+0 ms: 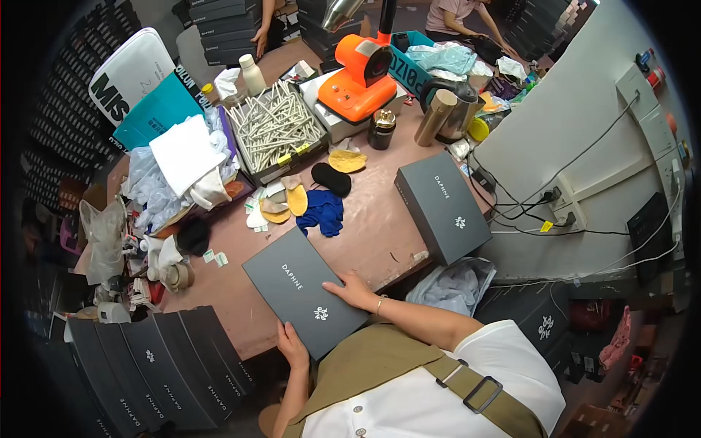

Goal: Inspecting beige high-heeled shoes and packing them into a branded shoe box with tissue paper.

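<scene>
One dark grey box (299, 274) sits between two hands at the near edge of the table (380, 219), as I see it from my end of the head camera. Its lid is on, flat and matte, with pale lettering and a small flower-like mark. The box slants across the view, its near end close to the olive apron (387, 350).

I make out a smooth, square-cornered surface on it, and the same finish on a second box (438, 212) farther right. The table is reddish brown, shiny in patches and scuffed along its edge. A crumpled blue cloth (321, 212) and a rounded black pad (331, 179) lie beyond the held box; thin pale rods (276, 124) are heaped farther back.

The left hand (293, 347) has its fingers close together along the box's left edge. The right hand (354, 290) clasps the opposite edge, thumb on the lid; its other fingers are partly hidden, so I can't tell their spread. Whether the box's underside touches the table, I can't tell either.
</scene>
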Available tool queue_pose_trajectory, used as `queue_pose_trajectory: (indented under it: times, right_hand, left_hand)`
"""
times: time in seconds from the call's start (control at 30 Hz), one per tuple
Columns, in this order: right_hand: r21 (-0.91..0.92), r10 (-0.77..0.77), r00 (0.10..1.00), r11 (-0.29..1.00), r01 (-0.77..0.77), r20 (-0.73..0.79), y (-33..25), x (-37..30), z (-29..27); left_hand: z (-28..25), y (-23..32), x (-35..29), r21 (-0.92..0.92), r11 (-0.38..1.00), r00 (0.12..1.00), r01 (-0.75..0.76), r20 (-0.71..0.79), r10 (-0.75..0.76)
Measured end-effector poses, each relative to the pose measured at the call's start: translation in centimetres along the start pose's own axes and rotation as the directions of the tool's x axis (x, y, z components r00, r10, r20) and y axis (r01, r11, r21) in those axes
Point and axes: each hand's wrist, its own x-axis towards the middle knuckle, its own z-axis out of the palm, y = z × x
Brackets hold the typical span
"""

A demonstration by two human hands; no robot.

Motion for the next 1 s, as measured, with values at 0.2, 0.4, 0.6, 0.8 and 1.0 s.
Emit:
queue_pose_trajectory:
  times: [0.2, 0.4, 0.6, 0.8, 1.0]
  right_hand:
    - [-0.052, 0.008, 0.999, 0.999, -0.006, 0.033, 1.6, -1.3, -0.4]
    - [-0.138, 0.024, 0.999, 0.99, -0.019, 0.041, 2.2, -1.9, -0.3]
    - [0.013, 0.069, 0.997, 0.998, -0.069, 0.017, 6.9, -1.8, 1.0]
    - [0.425, 0.124, 0.988, 0.893, -0.151, 0.09, 2.8, -5.0, -19.2]
    - [0.099, 0.306, 0.923, 0.952, -0.291, -0.232, 8.2, -5.9, -40.4]
  left_hand:
    - [-0.5, 0.8, -2.2, -0.357, 0.898, 0.967, 0.255, 0.093, -0.238]
    - [0.1, -0.6, -3.0, -0.245, 0.947, 0.977, 0.206, 0.102, -0.186]
    - [-0.2, -0.7, 0.7, -0.475, 0.624, 0.783, 0.621, 0.409, -0.468]
    - [6.5, 10.8, -1.2, -0.497, 0.8, 0.807, 0.336, 0.59, 0.027]
    - [5.5, 17.5, -2.3, -0.358, 0.932, 0.619, -0.056, 0.72, 0.314]
